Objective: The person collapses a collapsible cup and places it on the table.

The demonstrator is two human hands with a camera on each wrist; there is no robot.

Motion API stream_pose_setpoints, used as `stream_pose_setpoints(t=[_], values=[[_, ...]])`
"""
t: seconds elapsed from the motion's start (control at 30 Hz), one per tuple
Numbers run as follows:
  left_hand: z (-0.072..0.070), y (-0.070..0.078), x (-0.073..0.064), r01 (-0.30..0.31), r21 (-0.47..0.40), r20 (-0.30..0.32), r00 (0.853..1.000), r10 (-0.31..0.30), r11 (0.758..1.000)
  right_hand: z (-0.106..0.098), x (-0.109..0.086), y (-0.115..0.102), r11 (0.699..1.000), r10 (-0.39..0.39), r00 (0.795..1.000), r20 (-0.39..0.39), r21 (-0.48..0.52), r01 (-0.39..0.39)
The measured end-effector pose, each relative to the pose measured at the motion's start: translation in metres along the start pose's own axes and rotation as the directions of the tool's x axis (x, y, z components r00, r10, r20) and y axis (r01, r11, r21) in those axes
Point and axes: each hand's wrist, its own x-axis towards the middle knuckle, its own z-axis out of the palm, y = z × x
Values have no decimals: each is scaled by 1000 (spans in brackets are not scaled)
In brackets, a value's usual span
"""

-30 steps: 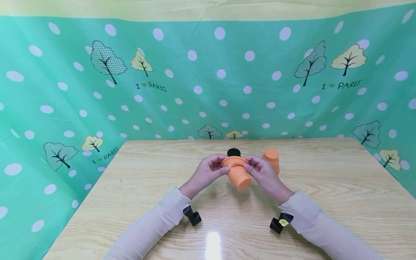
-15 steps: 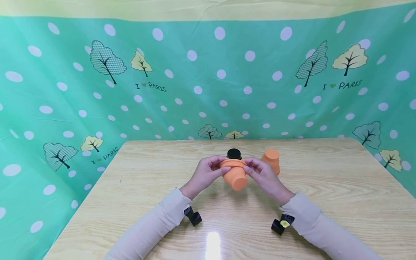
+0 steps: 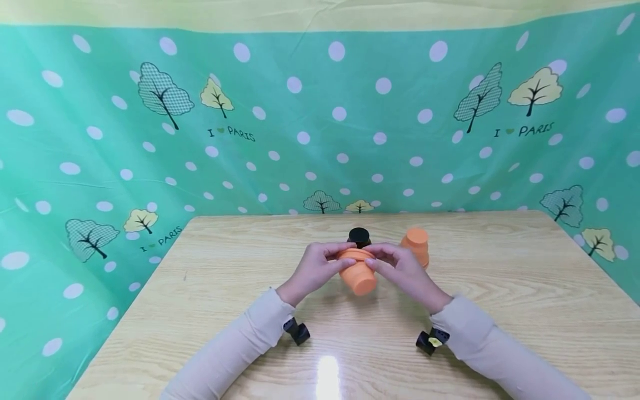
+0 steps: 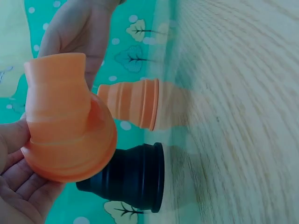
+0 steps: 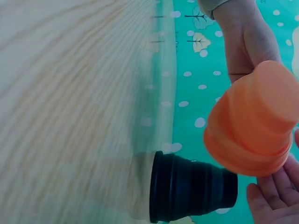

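Note:
Both hands hold an orange collapsible cup (image 3: 360, 279) above the table, tilted with its narrow closed end toward me. My left hand (image 3: 316, 269) pinches its wide rim from the left, thumb on the near side. From the right, my right hand (image 3: 404, 273) pinches the same rim, its fingertips close to the left ones. In the left wrist view the held cup (image 4: 60, 112) looks partly folded, with a dent in its side. Just beyond the hands a black collapsible cup (image 3: 359, 238) stands upside down, its lower part hidden in the head view.
A second orange collapsible cup (image 3: 416, 248) stands upside down at the back right, behind my right hand. The wooden table (image 3: 240, 250) reaches back to a green dotted curtain (image 3: 280, 122). Wrist cameras hang below both cuffs.
The held cup has shifted slightly left and its narrow end has swung about. My right fingertips have moved left along the rim, nearer the left hand. The standing cups have stayed put.

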Motion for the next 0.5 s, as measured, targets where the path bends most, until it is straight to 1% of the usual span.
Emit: stream_pose_setpoints(t=[0.07, 0.13, 0.2, 0.3, 0.37, 0.4, 0.5], values=[[0, 2, -2, -26, 42, 0, 1000, 26, 999, 2, 1, -2, 1000, -6, 1000, 27, -12, 7], [0, 4, -4, -67, 80, 5, 998, 67, 995, 4, 2, -4, 1000, 5, 998, 55, -31, -3], [0, 5, -4, -111, 113, 11, 994, 110, 987, 5, 3, -4, 999, 20, 997, 78, -47, -16], [0, 5, -5, -153, 159, 24, 988, 151, 975, 6, 4, -5, 998, 26, 995, 95, -51, -22], [0, 6, -6, -159, 163, 27, 987, 156, 974, 6, 3, -5, 999, 23, 995, 98, -41, -19], [-1, 11, -8, -156, 164, 30, 988, 153, 974, 7, 3, -6, 999, 20, 995, 99, -35, -17], [-1, 13, -8, -150, 168, 29, 989, 147, 974, 8, 3, -8, 1000, 16, 995, 103, -19, -14]])
